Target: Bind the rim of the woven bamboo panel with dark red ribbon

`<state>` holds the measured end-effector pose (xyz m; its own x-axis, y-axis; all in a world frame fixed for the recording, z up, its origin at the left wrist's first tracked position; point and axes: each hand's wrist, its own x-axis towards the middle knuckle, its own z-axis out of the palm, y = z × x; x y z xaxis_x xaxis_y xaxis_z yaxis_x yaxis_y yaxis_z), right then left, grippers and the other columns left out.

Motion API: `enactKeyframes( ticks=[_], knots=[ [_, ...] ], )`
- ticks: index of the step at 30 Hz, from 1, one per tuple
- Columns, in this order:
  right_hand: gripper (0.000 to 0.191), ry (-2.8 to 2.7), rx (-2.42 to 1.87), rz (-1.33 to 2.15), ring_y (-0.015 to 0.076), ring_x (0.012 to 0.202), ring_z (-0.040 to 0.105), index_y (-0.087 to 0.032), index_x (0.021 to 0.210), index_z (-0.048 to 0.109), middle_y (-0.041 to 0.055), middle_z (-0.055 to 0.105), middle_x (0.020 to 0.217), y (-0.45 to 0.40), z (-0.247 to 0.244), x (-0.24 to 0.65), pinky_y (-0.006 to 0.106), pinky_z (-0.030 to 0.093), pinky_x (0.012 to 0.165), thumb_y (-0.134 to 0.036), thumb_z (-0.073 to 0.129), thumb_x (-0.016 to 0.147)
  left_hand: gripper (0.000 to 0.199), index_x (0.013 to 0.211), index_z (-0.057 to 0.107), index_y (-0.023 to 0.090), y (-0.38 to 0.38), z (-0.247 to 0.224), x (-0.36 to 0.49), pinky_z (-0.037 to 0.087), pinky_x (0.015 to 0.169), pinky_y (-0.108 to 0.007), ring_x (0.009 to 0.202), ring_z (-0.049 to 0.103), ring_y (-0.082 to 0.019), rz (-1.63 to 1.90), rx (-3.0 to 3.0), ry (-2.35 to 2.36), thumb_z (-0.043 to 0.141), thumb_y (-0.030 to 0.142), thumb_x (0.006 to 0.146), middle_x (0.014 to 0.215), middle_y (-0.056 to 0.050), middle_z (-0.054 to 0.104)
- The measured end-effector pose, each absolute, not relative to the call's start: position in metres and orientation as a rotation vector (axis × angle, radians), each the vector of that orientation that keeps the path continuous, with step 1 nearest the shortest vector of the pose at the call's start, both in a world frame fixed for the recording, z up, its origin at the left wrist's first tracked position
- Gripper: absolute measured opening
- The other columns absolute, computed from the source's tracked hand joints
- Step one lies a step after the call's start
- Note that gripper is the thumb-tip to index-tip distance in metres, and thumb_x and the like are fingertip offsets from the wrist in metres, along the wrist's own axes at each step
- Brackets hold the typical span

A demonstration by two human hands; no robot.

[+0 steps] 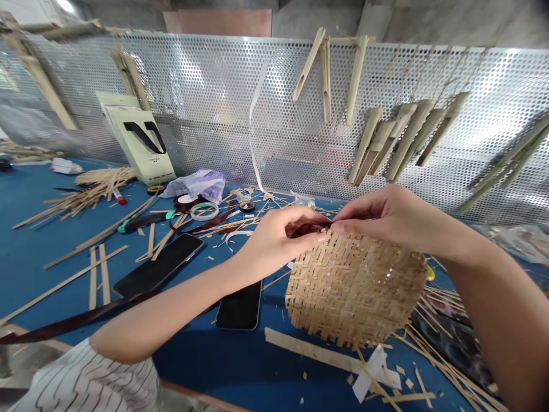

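A woven bamboo mat point(355, 286), pale tan with rough-cut edges, is held up tilted above the blue table. My left hand point(295, 226) pinches its top edge, thumb in front. Close beside it, my right hand point(377, 214) grips the same edge with thumb and fingers closed. Dark brown ribbon point(302, 230) shows along that edge at my left fingers; how it is fixed there is hidden. A long tail of brown ribbon point(81, 320) runs left under my left forearm.
Two phones point(160, 266) lie left of the mat, near a green-and-black cutter point(146, 221), tape rolls point(205, 211) and bamboo strips point(100, 186). A pale bag point(137, 140) stands against the perforated metal screen point(206, 97), where bamboo pieces point(407, 137) hang. Bamboo offcuts point(412, 395) litter the front right.
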<state>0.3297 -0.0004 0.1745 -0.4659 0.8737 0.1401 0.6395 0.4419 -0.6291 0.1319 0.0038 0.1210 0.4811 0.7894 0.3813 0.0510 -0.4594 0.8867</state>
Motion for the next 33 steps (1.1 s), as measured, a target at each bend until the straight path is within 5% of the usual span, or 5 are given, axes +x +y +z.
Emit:
enactKeyframes(
  ticks=[9, 16, 25, 33],
  knots=[
    [0.034, -2.288, -1.273, 0.608, 0.0088, 0.047, 0.040, -0.020, 0.071, 0.070, -0.0008, 0.053, 0.055, -0.001, 0.175, 0.329, 0.022, 0.025, 0.042, -0.051, 0.059, 0.081, 0.012, 0.089, 0.063, 0.019, 0.002, 0.114, 0.135, 0.052, 0.075, -0.022, 0.084, 0.065, -0.013, 1.160, 1.795, 0.664, 0.064, 0.019, 0.077, 0.091, -0.001, 0.069],
    [0.026, -2.279, -1.246, 0.730, 0.0092, 0.053, 0.046, -0.022, 0.077, 0.071, -0.0013, 0.059, 0.062, 0.001, 0.180, 0.322, 0.021, 0.029, 0.047, -0.046, 0.061, 0.080, 0.011, 0.084, 0.058, 0.020, 0.001, 0.110, 0.135, 0.049, 0.062, -0.022, 0.075, 0.062, -0.013, 1.211, 1.820, 0.735, 0.065, 0.024, 0.076, 0.081, 0.000, 0.065],
    [0.022, -2.330, -1.330, 0.777, 0.0056, 0.045, 0.037, -0.019, 0.074, 0.072, -0.0024, 0.053, 0.054, 0.002, 0.187, 0.318, 0.020, 0.025, 0.042, -0.039, 0.063, 0.079, 0.014, 0.070, 0.051, 0.017, 0.001, 0.110, 0.135, 0.049, 0.064, -0.021, 0.080, 0.062, -0.012, 1.255, 1.801, 0.685, 0.064, 0.018, 0.076, 0.091, -0.002, 0.067],
    [0.022, -2.363, -1.320, 0.472, 0.0078, 0.054, 0.046, -0.020, 0.076, 0.067, -0.0027, 0.057, 0.062, -0.003, 0.177, 0.315, 0.018, 0.032, 0.046, -0.035, 0.055, 0.086, 0.018, 0.091, 0.063, 0.019, 0.007, 0.105, 0.136, 0.052, 0.065, -0.022, 0.076, 0.066, -0.013, 1.283, 1.793, 0.703, 0.067, 0.018, 0.074, 0.085, -0.001, 0.070]
  ],
)
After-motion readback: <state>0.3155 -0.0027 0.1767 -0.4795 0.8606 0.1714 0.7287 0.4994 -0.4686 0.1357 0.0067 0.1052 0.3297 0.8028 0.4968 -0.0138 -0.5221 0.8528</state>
